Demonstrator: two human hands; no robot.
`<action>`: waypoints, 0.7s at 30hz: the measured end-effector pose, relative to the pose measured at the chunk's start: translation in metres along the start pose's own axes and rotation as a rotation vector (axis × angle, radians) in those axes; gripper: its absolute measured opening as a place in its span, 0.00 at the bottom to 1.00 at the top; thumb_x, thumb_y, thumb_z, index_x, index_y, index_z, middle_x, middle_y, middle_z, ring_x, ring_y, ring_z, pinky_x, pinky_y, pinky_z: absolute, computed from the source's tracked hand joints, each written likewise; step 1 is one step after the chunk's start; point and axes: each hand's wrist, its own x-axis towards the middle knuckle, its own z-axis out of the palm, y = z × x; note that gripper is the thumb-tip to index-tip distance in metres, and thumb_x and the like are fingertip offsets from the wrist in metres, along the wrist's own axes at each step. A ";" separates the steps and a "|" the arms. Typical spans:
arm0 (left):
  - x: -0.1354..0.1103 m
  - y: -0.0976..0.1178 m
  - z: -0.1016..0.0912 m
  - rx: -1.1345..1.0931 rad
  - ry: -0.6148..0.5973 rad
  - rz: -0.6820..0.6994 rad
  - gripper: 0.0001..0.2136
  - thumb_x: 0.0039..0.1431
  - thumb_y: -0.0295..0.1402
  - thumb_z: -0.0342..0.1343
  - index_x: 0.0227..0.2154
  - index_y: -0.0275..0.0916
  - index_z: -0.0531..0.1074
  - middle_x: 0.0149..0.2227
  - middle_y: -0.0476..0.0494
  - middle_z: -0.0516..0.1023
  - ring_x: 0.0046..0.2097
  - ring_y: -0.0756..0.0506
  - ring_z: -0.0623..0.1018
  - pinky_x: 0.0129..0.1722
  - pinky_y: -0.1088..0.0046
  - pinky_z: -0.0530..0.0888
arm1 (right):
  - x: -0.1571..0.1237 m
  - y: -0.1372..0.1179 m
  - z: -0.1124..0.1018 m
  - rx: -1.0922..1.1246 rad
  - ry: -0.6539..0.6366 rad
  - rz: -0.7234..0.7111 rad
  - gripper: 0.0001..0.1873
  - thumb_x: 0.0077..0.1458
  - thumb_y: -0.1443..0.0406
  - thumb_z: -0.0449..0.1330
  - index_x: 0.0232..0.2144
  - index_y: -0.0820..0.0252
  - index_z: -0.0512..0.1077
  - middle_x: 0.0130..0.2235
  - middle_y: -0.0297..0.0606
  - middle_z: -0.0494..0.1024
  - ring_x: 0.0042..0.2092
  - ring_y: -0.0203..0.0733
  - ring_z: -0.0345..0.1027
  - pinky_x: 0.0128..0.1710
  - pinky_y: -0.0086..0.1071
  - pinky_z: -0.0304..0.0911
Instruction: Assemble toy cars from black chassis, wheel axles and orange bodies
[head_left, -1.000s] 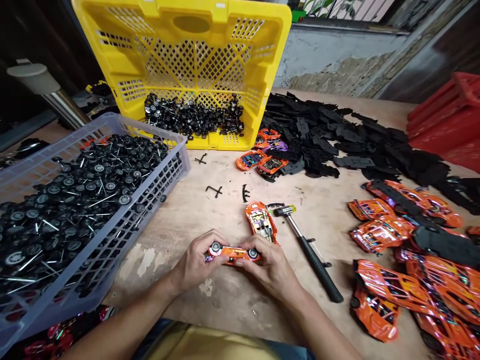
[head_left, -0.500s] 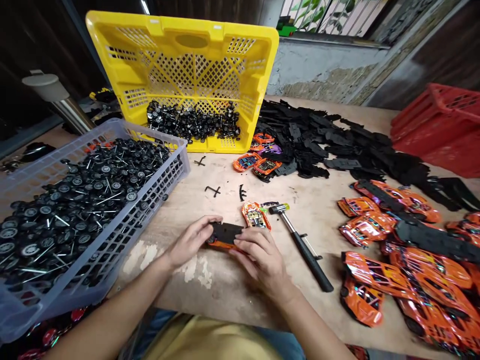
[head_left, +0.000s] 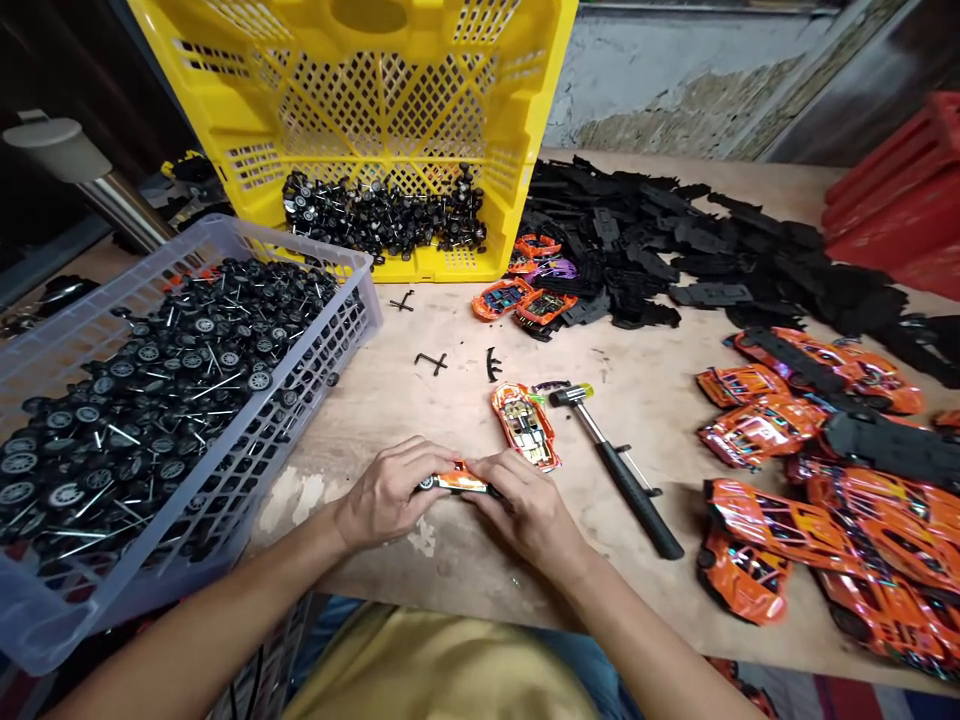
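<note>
A toy car (head_left: 466, 483), orange with a black wheel showing at one end, was held side-on just inside the near edge of the bench (head_left: 360, 575), about midway along that edge. The left hand (head_left: 386, 492) was clamped on the wheel-showing end and the right hand (head_left: 529, 502) on the opposite end; whether the car touched the surface could not be told. Just beyond the right hand, toward the far edge, lay an upturned orange car shell (head_left: 526, 428); to its right a hammer (head_left: 634, 490) lay aslant, its handle directed toward the near right corner. Small black plastic parts (head_left: 433, 363) were scattered farther in. Along the left edge stood a translucent crate (head_left: 373, 300) filled with wheels on metal axles (head_left: 172, 390); near the far edge, a yellow crate (head_left: 527, 120), tipped on its side, contained similar wheel sets (head_left: 390, 220). Black plates (head_left: 630, 245) lay heaped along the far edge toward the red crate (head_left: 900, 200) at the far right corner, and orange cars (head_left: 787, 530) were grouped toward the near right corner.
</note>
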 end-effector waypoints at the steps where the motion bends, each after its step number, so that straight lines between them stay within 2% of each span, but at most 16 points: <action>1: 0.000 0.000 0.001 0.007 0.010 -0.003 0.12 0.61 0.26 0.53 0.48 0.38 0.71 0.47 0.34 0.78 0.48 0.42 0.76 0.48 0.62 0.73 | -0.001 0.000 0.001 -0.006 0.011 0.001 0.12 0.62 0.66 0.56 0.48 0.57 0.70 0.39 0.43 0.77 0.40 0.44 0.72 0.40 0.37 0.70; 10: 0.000 0.000 0.003 -0.081 0.075 -0.035 0.13 0.59 0.26 0.55 0.47 0.39 0.72 0.47 0.36 0.78 0.50 0.43 0.76 0.50 0.62 0.72 | -0.006 0.006 0.011 0.022 0.074 0.069 0.13 0.60 0.65 0.60 0.48 0.57 0.71 0.40 0.43 0.78 0.41 0.45 0.72 0.42 0.38 0.69; 12: -0.002 -0.001 0.010 -0.161 0.211 -0.163 0.17 0.57 0.28 0.59 0.50 0.40 0.70 0.52 0.36 0.74 0.54 0.42 0.74 0.54 0.60 0.71 | -0.009 0.006 0.017 0.084 0.146 0.136 0.12 0.59 0.64 0.61 0.46 0.57 0.71 0.40 0.43 0.78 0.42 0.45 0.72 0.42 0.38 0.69; 14: -0.005 -0.001 0.020 -0.328 0.383 -0.362 0.24 0.52 0.32 0.63 0.53 0.39 0.67 0.55 0.36 0.71 0.56 0.41 0.72 0.55 0.61 0.70 | -0.011 0.005 0.022 0.175 0.249 0.256 0.12 0.59 0.62 0.61 0.45 0.57 0.71 0.40 0.41 0.78 0.40 0.43 0.73 0.40 0.37 0.70; 16: -0.005 0.003 0.030 -0.531 0.454 -0.522 0.25 0.50 0.37 0.65 0.50 0.36 0.67 0.51 0.36 0.75 0.53 0.41 0.75 0.52 0.63 0.73 | -0.010 -0.001 0.020 0.239 0.312 0.325 0.13 0.59 0.59 0.61 0.44 0.57 0.69 0.39 0.40 0.78 0.38 0.42 0.73 0.38 0.36 0.70; 18: -0.003 0.011 0.034 -0.652 0.408 -0.582 0.21 0.50 0.39 0.64 0.45 0.34 0.70 0.44 0.38 0.79 0.46 0.42 0.79 0.47 0.65 0.76 | -0.002 -0.011 0.011 0.181 0.329 0.262 0.18 0.57 0.56 0.61 0.47 0.57 0.67 0.44 0.43 0.76 0.43 0.46 0.72 0.40 0.39 0.70; 21: 0.006 0.027 0.031 -0.589 0.308 -0.509 0.15 0.52 0.35 0.61 0.43 0.35 0.71 0.42 0.42 0.79 0.43 0.43 0.79 0.44 0.67 0.76 | 0.027 -0.035 -0.013 -0.127 0.294 0.036 0.29 0.52 0.48 0.62 0.50 0.58 0.67 0.48 0.50 0.72 0.50 0.53 0.65 0.47 0.46 0.65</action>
